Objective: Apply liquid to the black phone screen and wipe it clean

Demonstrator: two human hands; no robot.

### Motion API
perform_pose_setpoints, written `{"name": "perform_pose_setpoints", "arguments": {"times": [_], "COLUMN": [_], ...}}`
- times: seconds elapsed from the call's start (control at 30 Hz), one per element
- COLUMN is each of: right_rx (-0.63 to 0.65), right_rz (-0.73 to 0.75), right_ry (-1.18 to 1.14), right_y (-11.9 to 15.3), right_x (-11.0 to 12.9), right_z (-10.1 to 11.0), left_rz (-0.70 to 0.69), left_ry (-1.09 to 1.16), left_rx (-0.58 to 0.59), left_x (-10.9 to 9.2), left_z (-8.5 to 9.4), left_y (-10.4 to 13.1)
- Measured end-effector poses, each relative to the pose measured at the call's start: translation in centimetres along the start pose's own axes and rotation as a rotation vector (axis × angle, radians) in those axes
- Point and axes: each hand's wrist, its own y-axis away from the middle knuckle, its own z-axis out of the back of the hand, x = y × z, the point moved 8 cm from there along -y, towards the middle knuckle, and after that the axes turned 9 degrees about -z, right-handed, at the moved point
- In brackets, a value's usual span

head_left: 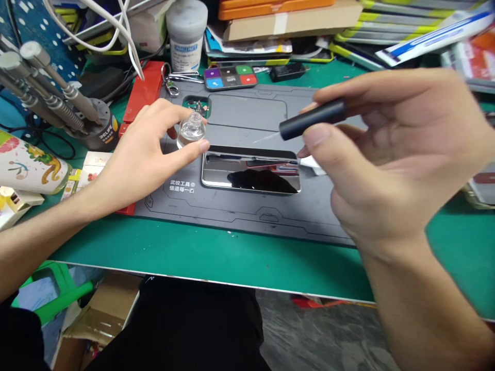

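Note:
Between the thumb and fingers of my left hand (154, 149) is a small clear glass bottle (191, 130) with some liquid in it, above the left part of the grey work mat (247, 219). My right hand (394, 154) pinches a black cylindrical handle (313, 119) with a thin pale tip pointing left, held in the air over the mat. A phone (251, 172) with a dark glossy screen lies on the mat between the two hands, touched by neither. White material (312, 165) shows partly behind my right thumb.
Behind the mat stand a paste jar (187, 38), a colourful phone-shaped item (230, 77) and a small black block (288, 72). A tool holder (101, 126) and a floral cup (31, 162) are at left. The green table's (216, 257) front edge runs below.

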Motion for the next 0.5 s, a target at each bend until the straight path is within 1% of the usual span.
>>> {"name": "perform_pose_setpoints", "arguments": {"times": [0.03,0.1,0.17,0.23,0.27,0.33,0.4,0.5], "right_rx": [-0.027,-0.033,0.029,0.107,0.124,0.108,0.061,0.043], "right_rz": [-0.018,-0.041,-0.049,-0.047,-0.051,-0.072,-0.115,-0.138], "right_ry": [-0.024,-0.063,-0.067,-0.021,0.007,0.041,0.044,0.025], "right_y": [-0.3,-0.7,-0.8,-0.6,-0.4,0.0,0.1,0.1], "right_x": [-0.2,-0.5,-0.7,-1.1,-1.4,-2.3,-3.3,-4.0], "right_z": [0.5,1.2,1.5,1.8,2.1,3.0,3.9,4.3], "left_rz": [0.002,0.001,-0.006,-0.011,-0.011,-0.005,0.003,0.017], "left_ry": [-0.003,-0.005,-0.001,0.002,0.001,-0.004,-0.012,-0.025], "left_rx": [0.000,-0.001,-0.005,-0.006,-0.005,0.004,0.013,0.017], "left_x": [0.0,0.1,0.1,0.2,0.2,0.3,0.4,0.3], "left_z": [0.0,0.1,0.2,0.3,0.3,0.4,0.4,0.5], "left_y": [0.0,0.0,-0.1,-0.1,-0.2,-0.2,-0.3,-0.3]}}
